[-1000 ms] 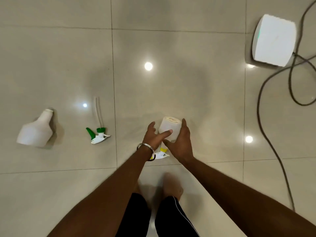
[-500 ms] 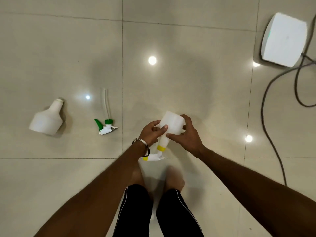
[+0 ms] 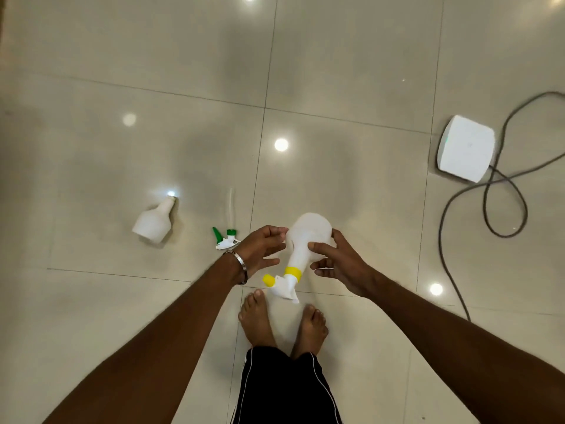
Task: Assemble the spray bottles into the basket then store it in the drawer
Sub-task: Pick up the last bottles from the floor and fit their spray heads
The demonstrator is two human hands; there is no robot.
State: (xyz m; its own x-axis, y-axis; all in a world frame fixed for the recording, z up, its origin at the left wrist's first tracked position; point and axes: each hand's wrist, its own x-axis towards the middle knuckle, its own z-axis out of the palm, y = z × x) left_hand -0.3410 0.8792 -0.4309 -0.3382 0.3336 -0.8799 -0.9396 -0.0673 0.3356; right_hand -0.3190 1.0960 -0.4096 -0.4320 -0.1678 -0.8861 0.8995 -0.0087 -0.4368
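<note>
White plastic bottle (image 3: 305, 240) with yellow collar and yellow-nozzle sprayer head (image 3: 282, 284) sits between both hands, held above the floor, base pointing away from the person, sprayer end toward the feet (image 3: 281, 324).

Right hand (image 3: 342, 264): thumb pressed on the bottle's shoulder, fingers curled round its right side. Holding it.

Left hand (image 3: 263, 247): fingers loosely curled, fingertips at the bottle's left edge near the base. Can't tell if it's actually touching or just beside. Metal bangle (image 3: 240, 267) on that wrist.

Just left of the left hand, partly behind its wrist: green-and-white trigger head (image 3: 226, 238) lying on the floor, dip tube (image 3: 230, 203) running away from the person.

Further left, well apart from the hand: second white bottle (image 3: 154, 223), no sprayer on it, lying on its side, neck pointing away.

Far right of the right hand: white box (image 3: 466, 148) with grey cable (image 3: 504, 209) looping on the floor between box and right forearm side. Cable edge is well apart from the hand.

Glossy beige tile floor (image 3: 336, 87) beyond both hands is open room. Black trousers (image 3: 284, 390) at the bottom edge.
</note>
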